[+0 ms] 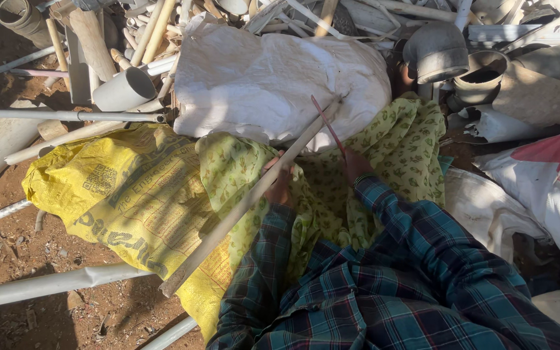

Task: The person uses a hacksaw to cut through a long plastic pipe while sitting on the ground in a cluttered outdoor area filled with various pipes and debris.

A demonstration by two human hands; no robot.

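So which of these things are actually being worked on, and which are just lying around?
In hand:
- long pale pipe, gripped by the left hand
- thin red blade, held by the right hand

Lying about:
- yellow sack
- white sack
- grey pipe elbow
- scrap pipe heap

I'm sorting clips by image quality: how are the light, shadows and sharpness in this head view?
Head view: hard sunlight blows out the white sack; deep shadow covers the dirt bottom left and the right edge; the left hand, right hand and long pipe stay sharp, without motion blur.
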